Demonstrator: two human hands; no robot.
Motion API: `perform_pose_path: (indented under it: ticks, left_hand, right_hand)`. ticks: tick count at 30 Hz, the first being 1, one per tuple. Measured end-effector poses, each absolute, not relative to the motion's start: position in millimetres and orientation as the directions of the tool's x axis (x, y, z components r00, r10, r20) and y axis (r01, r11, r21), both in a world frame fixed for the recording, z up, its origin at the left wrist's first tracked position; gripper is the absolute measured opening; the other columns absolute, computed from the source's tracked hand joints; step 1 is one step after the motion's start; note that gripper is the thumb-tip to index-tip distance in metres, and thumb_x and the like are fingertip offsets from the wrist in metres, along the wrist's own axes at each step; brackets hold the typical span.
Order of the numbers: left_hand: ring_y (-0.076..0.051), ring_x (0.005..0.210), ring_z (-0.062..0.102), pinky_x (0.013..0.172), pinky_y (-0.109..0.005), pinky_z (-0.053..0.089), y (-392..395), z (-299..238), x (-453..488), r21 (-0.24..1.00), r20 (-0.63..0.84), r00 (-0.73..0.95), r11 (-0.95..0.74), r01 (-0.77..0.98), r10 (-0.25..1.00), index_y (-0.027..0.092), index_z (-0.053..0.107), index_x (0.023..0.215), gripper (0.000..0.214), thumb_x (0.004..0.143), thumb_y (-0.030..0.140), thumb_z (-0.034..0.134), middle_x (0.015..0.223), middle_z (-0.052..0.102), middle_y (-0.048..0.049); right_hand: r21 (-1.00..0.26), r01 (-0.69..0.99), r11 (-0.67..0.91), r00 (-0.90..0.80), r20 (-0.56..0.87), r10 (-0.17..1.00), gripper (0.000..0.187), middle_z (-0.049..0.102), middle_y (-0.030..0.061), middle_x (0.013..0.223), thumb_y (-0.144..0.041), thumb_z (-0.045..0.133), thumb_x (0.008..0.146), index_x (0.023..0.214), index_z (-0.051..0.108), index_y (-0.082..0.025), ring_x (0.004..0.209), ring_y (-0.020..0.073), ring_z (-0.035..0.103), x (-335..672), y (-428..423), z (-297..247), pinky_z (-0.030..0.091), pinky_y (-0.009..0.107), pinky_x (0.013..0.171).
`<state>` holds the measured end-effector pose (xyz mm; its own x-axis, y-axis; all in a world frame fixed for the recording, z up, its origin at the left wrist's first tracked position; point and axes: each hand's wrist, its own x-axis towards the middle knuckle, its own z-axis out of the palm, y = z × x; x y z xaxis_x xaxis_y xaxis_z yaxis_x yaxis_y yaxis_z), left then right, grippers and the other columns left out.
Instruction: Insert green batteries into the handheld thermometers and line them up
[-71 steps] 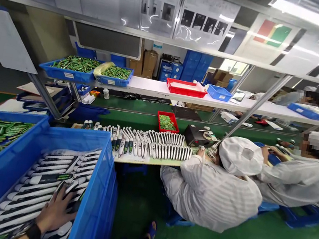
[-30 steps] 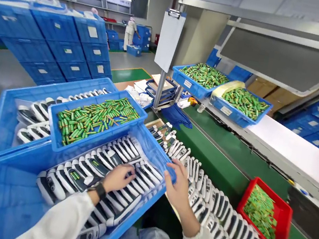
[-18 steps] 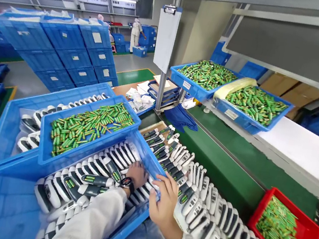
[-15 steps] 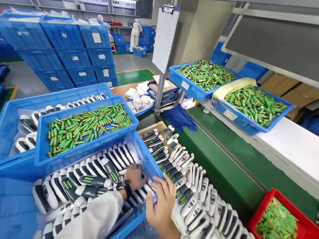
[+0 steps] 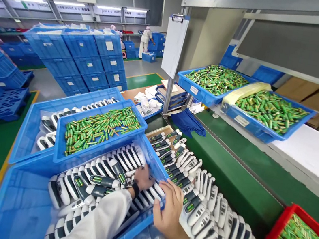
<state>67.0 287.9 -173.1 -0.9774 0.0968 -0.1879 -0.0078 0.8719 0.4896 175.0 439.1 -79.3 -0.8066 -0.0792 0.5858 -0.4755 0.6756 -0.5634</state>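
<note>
My left hand (image 5: 144,178), with a dark band at its wrist, reaches into the large blue bin (image 5: 23,190). Its fingers curl down among rows of white-and-dark-grey handheld devices (image 5: 101,169), shaped like infrared thermometers; the fingertips are hidden. My right hand (image 5: 170,210) is hooked over the bin's near right rim, thumb and fingers on either side. Close by my left hand, several devices lie across the rows with green batteries showing in their uncovered compartments. More devices (image 5: 200,219) stand in rows on the bench to the right of my right hand.
A blue tray of green batteries (image 5: 100,129) sits across the bin's far side. On the right is a red tray (image 5: 276,226) of batteries. Two battery-filled blue trays (image 5: 206,97) rest on the raised white shelf. A clipboard (image 5: 173,45) hangs on the metal post.
The camera has turned a little to the left, so everything sits farther right and slightly lower. Both hands keep nearly the same places at the bin.
</note>
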Motion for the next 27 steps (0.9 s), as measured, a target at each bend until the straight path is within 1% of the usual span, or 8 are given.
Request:
perform_pose_path:
  ticks: [7, 10, 14, 16, 19, 21, 23, 27]
  left_hand:
    - [-0.022, 0.111, 0.058, 0.097, -0.037, 0.046, 287, -163, 98, 0.723, -0.012, -1.0, 0.691, -0.007, 0.003, 0.016, 0.046, 0.123, 0.042, 0.084, 0.029, 0.057, 0.121, 0.059, -0.0137]
    - [-0.023, 0.093, 0.063, 0.086, -0.038, 0.05, 289, -163, 108, 0.84, -0.099, -0.993, 0.53, -0.12, -0.067, 0.016, 0.054, 0.114, 0.038, 0.083, 0.035, 0.062, 0.104, 0.066, -0.0111]
    - [-0.02, 0.078, 0.062, 0.079, -0.036, 0.051, 280, -146, 113, 0.873, -0.113, -0.993, 0.479, -0.092, 0.015, 0.016, 0.064, 0.098, 0.028, 0.082, 0.039, 0.063, 0.087, 0.07, -0.0059]
    - [-0.02, 0.084, 0.063, 0.082, -0.034, 0.051, 267, -124, 116, 0.912, -0.054, -0.996, 0.409, -0.022, 0.067, 0.017, 0.066, 0.104, 0.032, 0.084, 0.042, 0.063, 0.095, 0.071, -0.0056]
    - [-0.021, 0.096, 0.064, 0.088, -0.033, 0.051, 236, -79, 124, 0.99, -0.045, -0.998, 0.138, -0.038, 0.051, 0.018, 0.064, 0.115, 0.045, 0.082, 0.049, 0.068, 0.107, 0.071, -0.0073]
    - [-0.02, 0.091, 0.066, 0.082, -0.031, 0.054, 211, -49, 134, 0.972, -0.183, -0.983, -0.152, -0.18, -0.005, 0.018, 0.063, 0.114, 0.049, 0.078, 0.05, 0.073, 0.106, 0.072, -0.0087]
    - [-0.018, 0.078, 0.067, 0.069, -0.028, 0.056, 189, -25, 147, 0.852, -0.361, -0.932, -0.418, -0.315, -0.033, 0.015, 0.065, 0.108, 0.046, 0.08, 0.05, 0.073, 0.103, 0.072, -0.0108]
    - [-0.014, 0.061, 0.065, 0.055, -0.025, 0.057, 162, -8, 181, 0.643, -0.566, -0.822, -0.66, -0.389, -0.068, 0.015, 0.066, 0.111, 0.042, 0.085, 0.048, 0.07, 0.092, 0.073, -0.0098]
  right_hand:
    - [-0.588, -0.465, 0.662, -0.8, 0.599, -0.03, 0.039, 0.063, 0.0113, 0.117, -0.022, 0.05, 0.085, 0.124, 0.054, -0.019, 0.12, 0.0316, 0.053, 175, 438, -83, 0.04, 0.053, 0.1]
    - [-0.582, -0.456, 0.673, -0.799, 0.601, -0.022, 0.036, 0.064, 0.0107, 0.116, -0.023, 0.05, 0.087, 0.122, 0.055, -0.02, 0.119, 0.031, 0.054, 175, 435, -82, 0.04, 0.052, 0.099]
    - [-0.575, -0.299, 0.762, -0.889, 0.458, -0.003, 0.029, 0.065, 0.0078, 0.117, -0.031, 0.056, 0.088, 0.116, 0.058, -0.024, 0.119, 0.0311, 0.055, 177, 435, -62, 0.036, 0.054, 0.101]
    - [-0.588, -0.263, 0.765, -0.929, 0.368, -0.037, 0.028, 0.063, 0.0078, 0.123, -0.036, 0.06, 0.089, 0.115, 0.06, -0.026, 0.121, 0.0312, 0.055, 171, 436, -40, 0.037, 0.053, 0.102]
    - [-0.652, -0.405, 0.641, -0.905, 0.385, -0.18, 0.024, 0.062, 0.009, 0.123, -0.035, 0.058, 0.091, 0.112, 0.062, -0.024, 0.119, 0.0269, 0.057, 138, 428, 5, 0.043, 0.044, 0.1]
    - [-0.661, -0.522, 0.539, -0.85, 0.454, -0.267, 0.019, 0.066, 0.0082, 0.111, -0.032, 0.055, 0.094, 0.107, 0.064, -0.021, 0.108, 0.0226, 0.061, 96, 409, 36, 0.046, 0.037, 0.096]
    - [-0.6, -0.56, 0.572, -0.824, 0.474, -0.311, 0.021, 0.067, 0.0087, 0.108, -0.031, 0.053, 0.095, 0.109, 0.064, -0.018, 0.104, 0.0217, 0.062, 44, 378, 61, 0.046, 0.035, 0.094]
    - [-0.329, -0.409, 0.851, -0.911, 0.094, -0.402, 0.031, 0.067, 0.0144, 0.118, -0.033, 0.054, 0.096, 0.121, 0.064, -0.017, 0.111, 0.0262, 0.061, -50, 306, 76, 0.044, 0.038, 0.097]
